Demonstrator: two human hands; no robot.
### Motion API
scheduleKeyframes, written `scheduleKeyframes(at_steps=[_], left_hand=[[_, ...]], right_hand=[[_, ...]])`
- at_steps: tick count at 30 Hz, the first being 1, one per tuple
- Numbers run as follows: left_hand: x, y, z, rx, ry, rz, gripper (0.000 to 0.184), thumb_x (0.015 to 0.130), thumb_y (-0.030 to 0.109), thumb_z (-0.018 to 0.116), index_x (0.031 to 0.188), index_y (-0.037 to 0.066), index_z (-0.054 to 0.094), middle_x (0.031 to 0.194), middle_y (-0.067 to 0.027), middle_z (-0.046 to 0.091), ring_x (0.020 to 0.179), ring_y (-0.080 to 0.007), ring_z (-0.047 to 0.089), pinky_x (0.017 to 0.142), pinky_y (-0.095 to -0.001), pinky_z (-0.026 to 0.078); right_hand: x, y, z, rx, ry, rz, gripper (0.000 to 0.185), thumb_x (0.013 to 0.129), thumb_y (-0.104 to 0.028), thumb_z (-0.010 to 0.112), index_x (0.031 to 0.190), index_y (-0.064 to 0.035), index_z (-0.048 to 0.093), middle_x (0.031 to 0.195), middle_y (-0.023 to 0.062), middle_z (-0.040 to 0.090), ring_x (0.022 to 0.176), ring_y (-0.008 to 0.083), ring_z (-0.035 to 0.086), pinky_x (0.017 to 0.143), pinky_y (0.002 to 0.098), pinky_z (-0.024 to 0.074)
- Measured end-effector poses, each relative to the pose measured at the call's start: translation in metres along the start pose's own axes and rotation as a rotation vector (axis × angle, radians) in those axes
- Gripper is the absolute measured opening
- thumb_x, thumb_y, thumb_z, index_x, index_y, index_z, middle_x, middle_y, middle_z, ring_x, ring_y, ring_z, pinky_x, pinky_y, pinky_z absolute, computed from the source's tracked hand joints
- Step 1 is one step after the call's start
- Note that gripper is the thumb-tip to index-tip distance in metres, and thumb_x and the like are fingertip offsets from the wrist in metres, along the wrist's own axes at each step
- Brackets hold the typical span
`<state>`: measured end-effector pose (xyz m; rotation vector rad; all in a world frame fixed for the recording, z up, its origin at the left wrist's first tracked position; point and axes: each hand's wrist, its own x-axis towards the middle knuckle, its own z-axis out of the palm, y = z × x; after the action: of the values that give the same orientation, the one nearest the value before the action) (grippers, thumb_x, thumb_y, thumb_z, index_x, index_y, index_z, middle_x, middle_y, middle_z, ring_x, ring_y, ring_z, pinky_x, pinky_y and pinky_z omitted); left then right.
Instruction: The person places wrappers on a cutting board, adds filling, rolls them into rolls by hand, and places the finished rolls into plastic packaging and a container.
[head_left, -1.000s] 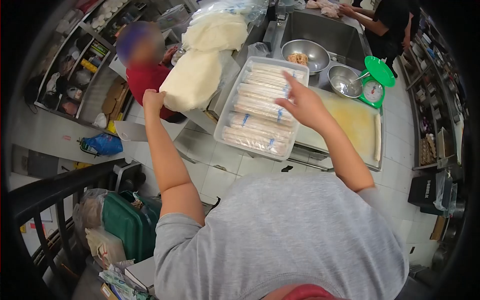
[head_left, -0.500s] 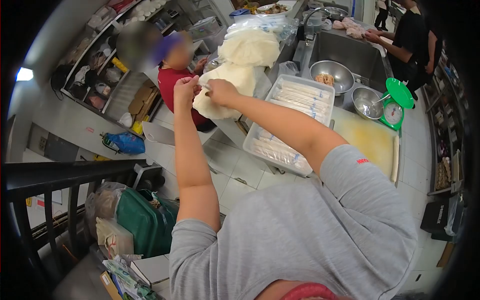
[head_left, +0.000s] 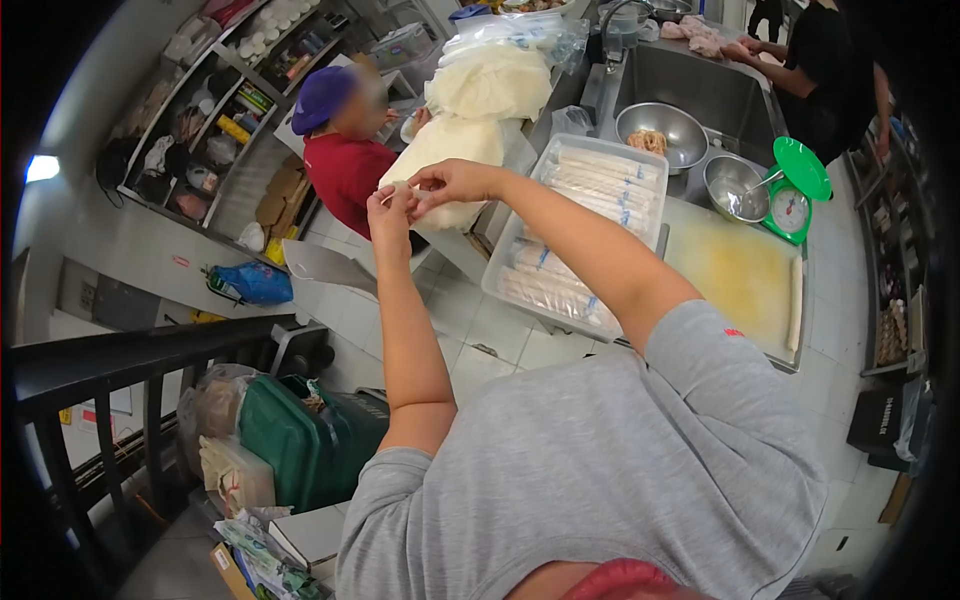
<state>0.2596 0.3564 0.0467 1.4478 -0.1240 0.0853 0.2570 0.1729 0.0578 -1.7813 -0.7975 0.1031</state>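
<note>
My left hand (head_left: 392,212) and my right hand (head_left: 445,187) meet over the near end of a stack of pale thin sheets (head_left: 455,150). Fingers of both are pinched together; a small pale bit shows between them, too small to make out. More folded pale sheets (head_left: 490,85) lie behind, beside clear plastic bags (head_left: 520,35). To the right of the stack, a clear plastic tub (head_left: 489,283) holds several plastic-wrapped long rolls (head_left: 555,285) with blue print.
A person in red (head_left: 345,170) is left of the stack. On the right are a steel bowl (head_left: 663,135), a smaller bowl (head_left: 733,190), a green scale (head_left: 790,212) and a stained board (head_left: 735,270) with one roll (head_left: 796,305). Another person (head_left: 825,80) handles something pale at the sink (head_left: 690,95).
My right hand has moved from above the tub leftward to meet my left hand over the sheets. Both are now pinched close together. The view has shifted as well.
</note>
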Motion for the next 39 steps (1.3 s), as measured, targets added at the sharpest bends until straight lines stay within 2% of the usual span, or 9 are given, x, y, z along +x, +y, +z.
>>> scheduleKeyframes(at_steps=[8,11,18,21,24,27,34,35,39], left_hand=[[-0.005,-0.013,-0.008,-0.092,-0.110,0.118,0.039,0.085,0.018,0.068,0.106,-0.006,0.045,0.094,-0.0103,0.057,0.082,-0.0154,0.059,0.067,-0.0290,0.054],[-0.008,-0.015,-0.008,-0.249,-0.143,0.088,0.030,0.086,0.014,0.066,0.100,-0.006,0.049,0.094,-0.0095,0.057,0.081,-0.0154,0.059,0.070,-0.0286,0.054],[0.000,-0.021,-0.020,0.107,0.208,-0.066,0.014,0.079,0.002,0.059,0.091,-0.001,0.053,0.093,-0.0130,0.060,0.086,-0.0235,0.060,0.081,-0.0324,0.049],[-0.013,-0.009,0.007,1.087,0.614,0.805,0.017,0.070,-0.001,0.059,0.086,-0.002,0.055,0.088,-0.0151,0.059,0.086,-0.0291,0.058,0.082,-0.0383,0.044],[-0.022,0.035,0.049,0.910,0.302,1.281,0.020,0.066,-0.004,0.056,0.085,0.001,0.056,0.084,-0.0153,0.058,0.086,-0.0361,0.054,0.085,-0.0447,0.040],[0.003,0.025,0.067,0.974,-0.311,1.012,0.018,0.070,0.000,0.057,0.088,0.004,0.059,0.087,-0.0132,0.058,0.082,-0.0338,0.055,0.073,-0.0417,0.045],[0.051,0.003,0.055,1.119,0.087,0.706,0.045,0.082,0.036,0.065,0.112,0.004,0.057,0.103,-0.0237,0.053,0.091,-0.0392,0.056,0.077,-0.0423,0.047],[0.059,0.004,0.049,1.189,0.058,0.539,0.070,0.077,0.055,0.065,0.124,0.005,0.052,0.106,-0.0282,0.049,0.095,-0.0414,0.055,0.081,-0.0453,0.046],[0.062,0.012,0.048,1.462,-0.010,0.314,0.091,0.066,0.072,0.061,0.129,0.008,0.049,0.117,-0.0287,0.048,0.105,-0.0405,0.053,0.088,-0.0463,0.044]], right_hand=[[0.011,0.016,-0.008,0.216,-0.073,0.060,0.046,0.078,-0.019,0.071,0.120,-0.0051,0.058,0.098,0.0019,0.061,0.091,0.0112,0.055,0.083,0.0264,0.0439],[0.014,0.019,0.001,-0.067,0.052,-0.039,0.036,0.077,-0.016,0.068,0.112,-0.0072,0.064,0.093,0.0057,0.065,0.086,0.0151,0.060,0.079,0.0283,0.0463],[0.045,0.042,-0.026,-0.293,0.857,0.088,0.016,0.076,-0.012,0.056,0.084,-0.0059,0.068,0.085,0.0167,0.066,0.081,0.0304,0.064,0.074,0.0381,0.0494],[0.043,0.032,-0.058,-0.288,0.823,0.297,0.020,0.076,-0.012,0.057,0.091,-0.0026,0.066,0.088,0.0160,0.067,0.080,0.0292,0.063,0.073,0.0364,0.0492],[0.057,0.030,-0.074,-0.389,0.611,0.249,0.026,0.076,-0.018,0.062,0.095,-0.0012,0.065,0.093,0.0170,0.066,0.086,0.0298,0.063,0.076,0.0370,0.0492],[0.072,0.032,-0.071,-0.472,0.400,0.021,0.024,0.074,-0.022,0.064,0.092,-0.0053,0.068,0.092,0.0157,0.067,0.085,0.0293,0.064,0.076,0.0368,0.0491],[0.082,-0.040,-0.111,-0.674,0.749,0.091,0.023,0.080,-0.032,0.061,0.094,-0.0151,0.069,0.097,0.0122,0.067,0.092,0.0307,0.063,0.079,0.0424,0.0495],[0.080,-0.044,-0.126,-0.657,0.839,0.076,0.023,0.080,-0.032,0.060,0.094,-0.0155,0.069,0.096,0.0133,0.067,0.091,0.0319,0.063,0.079,0.0436,0.0495],[0.068,-0.029,-0.210,-0.673,1.229,0.005,0.027,0.081,-0.033,0.058,0.089,-0.0087,0.067,0.085,0.0166,0.066,0.085,0.0326,0.063,0.077,0.0431,0.0482]])
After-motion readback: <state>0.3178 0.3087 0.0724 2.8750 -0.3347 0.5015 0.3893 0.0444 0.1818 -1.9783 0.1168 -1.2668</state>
